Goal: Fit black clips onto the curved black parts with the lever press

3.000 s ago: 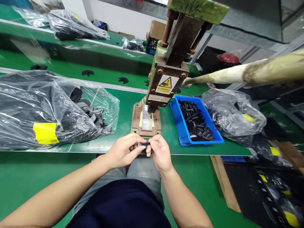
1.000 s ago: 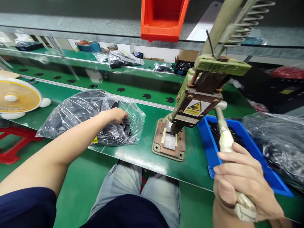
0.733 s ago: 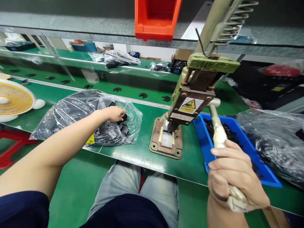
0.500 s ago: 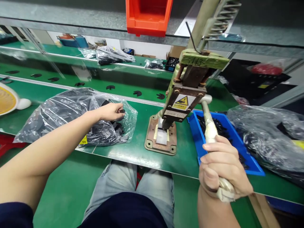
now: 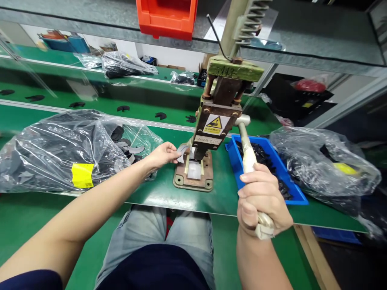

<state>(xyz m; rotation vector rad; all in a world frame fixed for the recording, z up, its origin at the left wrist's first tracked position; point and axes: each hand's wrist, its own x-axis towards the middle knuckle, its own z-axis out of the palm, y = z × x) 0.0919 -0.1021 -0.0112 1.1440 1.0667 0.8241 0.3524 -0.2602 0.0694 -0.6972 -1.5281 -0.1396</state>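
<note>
Between its fingertips my left hand (image 5: 163, 155) pinches a curved grey piece (image 5: 182, 153), just left of the hand press's ram. My right hand (image 5: 264, 197) is wrapped round the taped press lever (image 5: 248, 155). The hand press (image 5: 213, 125) stands on the green bench, a warning label on its front. Below the ram, a pale block (image 5: 194, 170) sits on the rusty base plate (image 5: 207, 180). An open clear plastic bag (image 5: 60, 149) of dark and grey curved pieces lies left of the press, behind my left forearm.
Right of the press stands a blue tray (image 5: 298, 193) of black parts, beside another filled plastic bag (image 5: 329, 161). Dark curved pieces lie along a green strip (image 5: 139, 115) behind. Overhead, an orange bin (image 5: 167, 20) sits on a metal shelf (image 5: 90, 20).
My left hand has come out of the bag and moved right to the press, holding a curved grey piece. My right hand stays on the lever. The whole view has shifted.
</note>
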